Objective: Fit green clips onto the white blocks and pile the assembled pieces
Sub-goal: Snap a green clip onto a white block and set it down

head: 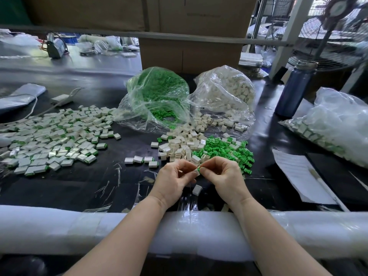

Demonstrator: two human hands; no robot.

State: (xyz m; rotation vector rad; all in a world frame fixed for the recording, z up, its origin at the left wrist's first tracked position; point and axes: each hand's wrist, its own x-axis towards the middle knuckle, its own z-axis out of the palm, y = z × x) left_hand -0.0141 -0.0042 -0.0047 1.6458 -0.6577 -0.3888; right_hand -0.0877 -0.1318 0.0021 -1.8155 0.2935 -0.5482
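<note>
My left hand (175, 178) pinches a small white block (196, 171) near the table's front edge. My right hand (223, 174) meets it from the right and pinches a green clip (199, 167) at the block's top. Just beyond the hands lie loose white blocks (183, 144) and, to their right, loose green clips (227, 150). A wide pile of assembled pieces (53, 136) covers the table's left side. One white block (197, 189) lies between my wrists. A short row of pieces (141, 159) sits left of my hands.
Two open plastic bags stand behind: green clips (159, 94) and white blocks (225, 92). A blue bottle (294, 88), another filled bag (334, 124) and papers (298, 174) lie at the right. A cardboard box (189, 54) stands at the back; foam padding (79, 230) lines the front edge.
</note>
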